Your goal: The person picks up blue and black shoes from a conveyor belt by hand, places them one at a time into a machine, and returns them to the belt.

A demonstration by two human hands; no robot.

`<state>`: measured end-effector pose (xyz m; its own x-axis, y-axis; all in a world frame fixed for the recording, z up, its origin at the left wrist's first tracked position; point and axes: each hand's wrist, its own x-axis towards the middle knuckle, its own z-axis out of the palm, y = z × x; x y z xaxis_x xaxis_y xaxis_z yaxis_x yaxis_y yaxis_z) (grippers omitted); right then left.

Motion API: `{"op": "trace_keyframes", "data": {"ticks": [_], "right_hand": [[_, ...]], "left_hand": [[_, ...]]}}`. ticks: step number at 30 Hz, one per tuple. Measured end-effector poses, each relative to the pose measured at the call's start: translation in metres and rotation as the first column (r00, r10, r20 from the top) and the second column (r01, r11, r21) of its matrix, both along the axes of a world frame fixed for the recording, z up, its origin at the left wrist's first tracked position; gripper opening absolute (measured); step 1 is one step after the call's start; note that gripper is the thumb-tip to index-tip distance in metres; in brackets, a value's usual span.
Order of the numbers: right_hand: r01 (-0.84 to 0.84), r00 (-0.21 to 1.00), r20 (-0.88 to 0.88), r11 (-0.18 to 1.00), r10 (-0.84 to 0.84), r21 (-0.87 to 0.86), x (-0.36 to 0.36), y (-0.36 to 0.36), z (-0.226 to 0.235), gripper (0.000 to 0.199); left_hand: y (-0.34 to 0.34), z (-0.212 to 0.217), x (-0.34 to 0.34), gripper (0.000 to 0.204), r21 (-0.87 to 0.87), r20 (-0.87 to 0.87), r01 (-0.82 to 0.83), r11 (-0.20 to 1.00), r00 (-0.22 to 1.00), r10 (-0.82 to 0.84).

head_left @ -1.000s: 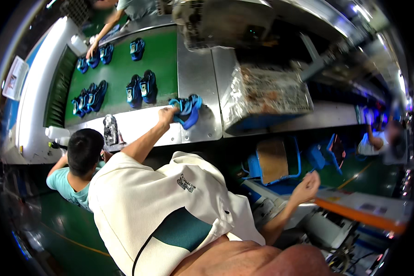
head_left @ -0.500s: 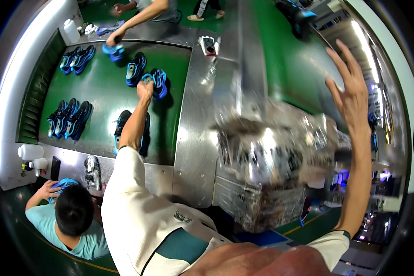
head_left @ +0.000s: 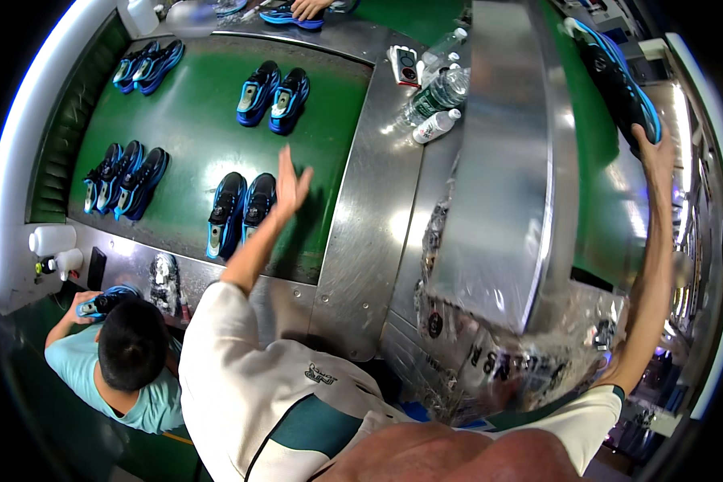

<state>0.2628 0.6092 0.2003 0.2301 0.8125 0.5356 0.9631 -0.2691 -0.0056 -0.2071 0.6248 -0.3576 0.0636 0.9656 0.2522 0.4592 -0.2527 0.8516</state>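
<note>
My left hand (head_left: 293,186) hovers over the green belt (head_left: 192,132) with its fingers stretched out and nothing in them. Beside its wrist stands a pair of black and blue sneakers, the nearer one a sneaker (head_left: 258,205) partly covered by my forearm. Farther up the belt is another pair, including a right-side sneaker (head_left: 290,100). On my far right, my right hand (head_left: 655,149) grips one end of a black sneaker with a bright blue sole (head_left: 618,80), over a second green surface (head_left: 590,169). Its fingers are partly hidden behind the shoe.
Plastic bottles (head_left: 442,96) and a small dark device (head_left: 407,66) lie on the metal ledge. Clear plastic wrapping (head_left: 506,369) hangs near my right side. A co-worker (head_left: 128,353) at lower left handles a sneaker; another person's hand (head_left: 309,8) touches one at the far edge.
My left hand has let go of a sneaker, which now stands beside another on the belt. My right hand, empty before, now holds a sneaker. The far co-worker's shoe has left the belt.
</note>
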Motion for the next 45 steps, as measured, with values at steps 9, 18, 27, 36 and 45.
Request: {"op": "trace_keyframes", "data": {"ticks": [9, 18, 27, 36, 45], "right_hand": [[0.082, 0.699, -0.675, 0.911, 0.237, 0.405, -0.017, -0.153, 0.042, 0.036], [0.240, 0.694, -0.514, 0.512, 0.503, 0.825, -0.090, -0.480, 0.043, 0.025], [0.721, 0.528, -0.843, 0.470, 0.104, 0.509, -0.248, -0.758, -0.086, 0.028], [0.855, 0.518, -0.844, -0.112, 0.141, 0.506, -0.482, -0.940, -0.201, 0.073], [0.449, 0.553, -0.833, -0.845, 0.009, 0.290, -0.593, -1.046, -0.250, 0.048]], "left_hand": [[-0.327, 0.125, 0.034, 0.013, -0.542, 0.701, 0.807, 0.235, 0.589, -0.403], [-0.393, 0.312, 0.128, 0.050, 0.150, 0.971, 0.649, -0.746, -0.240, -0.014], [-0.583, 0.397, 0.162, 0.068, 0.216, 0.968, 0.339, -0.916, 0.050, 0.246], [-0.812, 0.361, 0.103, 0.072, -0.096, 0.842, 0.450, -0.888, -0.439, -0.313], [-1.005, 0.331, 0.007, 0.062, -0.101, 0.756, 0.262, -0.960, -0.606, -0.245]]}}
